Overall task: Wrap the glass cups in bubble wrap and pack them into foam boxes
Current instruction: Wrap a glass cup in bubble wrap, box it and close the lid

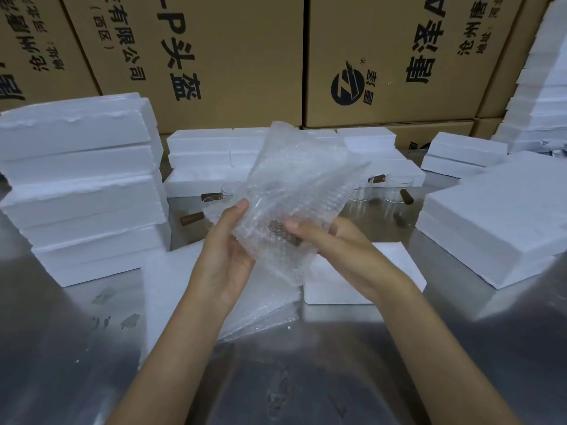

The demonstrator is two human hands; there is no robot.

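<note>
Both hands, left hand (225, 253) and right hand (334, 240), grasp the bubble wrap (291, 194) with curled fingers (brown-handled cup inside); a loose grip could drop it onto the tabletop (61, 348).

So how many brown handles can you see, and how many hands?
Handles left of the wrap: 2
Handles right of the wrap: 2
Handles inside the wrap: 1
Hands: 2, left hand and right hand
Total: 7
Fainter dark marks on the right may be reflections.
</note>
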